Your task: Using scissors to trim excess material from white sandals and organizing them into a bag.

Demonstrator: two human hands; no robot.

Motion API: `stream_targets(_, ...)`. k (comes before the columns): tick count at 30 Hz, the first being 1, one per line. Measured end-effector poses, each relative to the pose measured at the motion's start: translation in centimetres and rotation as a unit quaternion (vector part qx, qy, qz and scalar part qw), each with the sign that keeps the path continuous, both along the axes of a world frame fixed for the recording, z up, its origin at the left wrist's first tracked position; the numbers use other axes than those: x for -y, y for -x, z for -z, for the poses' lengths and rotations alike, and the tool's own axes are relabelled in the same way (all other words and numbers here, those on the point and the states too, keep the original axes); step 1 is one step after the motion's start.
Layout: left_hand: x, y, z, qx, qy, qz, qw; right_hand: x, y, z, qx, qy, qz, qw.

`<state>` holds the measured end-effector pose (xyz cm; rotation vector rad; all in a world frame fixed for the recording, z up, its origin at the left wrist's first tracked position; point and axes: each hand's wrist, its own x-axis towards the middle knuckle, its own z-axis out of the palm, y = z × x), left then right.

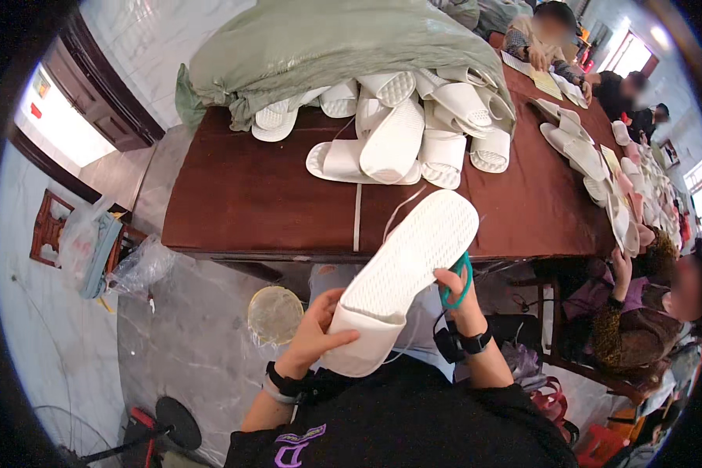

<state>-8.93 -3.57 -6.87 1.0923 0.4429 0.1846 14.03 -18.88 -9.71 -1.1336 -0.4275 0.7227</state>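
Observation:
A white slide slipper [417, 257] is held tilted in front of my body, its strap end low and its heel end up toward the table. My left hand [320, 331] is closed on the strap end, with the thumb lying across the strap. At the other side, my right hand [462, 292] grips the sole's edge near the heel. A teal loop [466, 279] hangs about the right fingers; what it belongs to is hidden. One thin pale strand [402, 210] sticks out beside the slipper's heel.
White slippers [398, 132] spill from a big green sack [343, 47] on the brown table [265, 195]. More slippers [585, 160] line its right side, where people sit working. On the floor stand a pale yellow bucket [275, 315] and a chair with plastic bags [90, 242].

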Motion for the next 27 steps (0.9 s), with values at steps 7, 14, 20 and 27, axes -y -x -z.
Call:
stream_targets(7, -0.3, -1.6, -1.5, 0.066, -0.166, 0.029, 0.983, 1.3, 0.8, -3.7, 0.211, 0.046, -0.166, 0.962)
stream_targets(14, 0.8, -2.2, -3.4, 0.102, -0.327, 0.013, 0.939, 2.7, -2.0, -4.7, 0.013, -0.011, 0.001, 1.0)
stream_targets(20, 1.0, -4.6, -3.7, 0.154, -0.545, -0.104, 0.818, 3.1, -1.0, -3.3, -0.045, -0.054, -0.031, 0.997)
stream_targets(27, 1.9, -5.5, -4.6, 0.173, -0.613, -0.08, 0.767, 2.9, 2.4, 0.1, 0.155, 0.028, -0.079, 0.984)
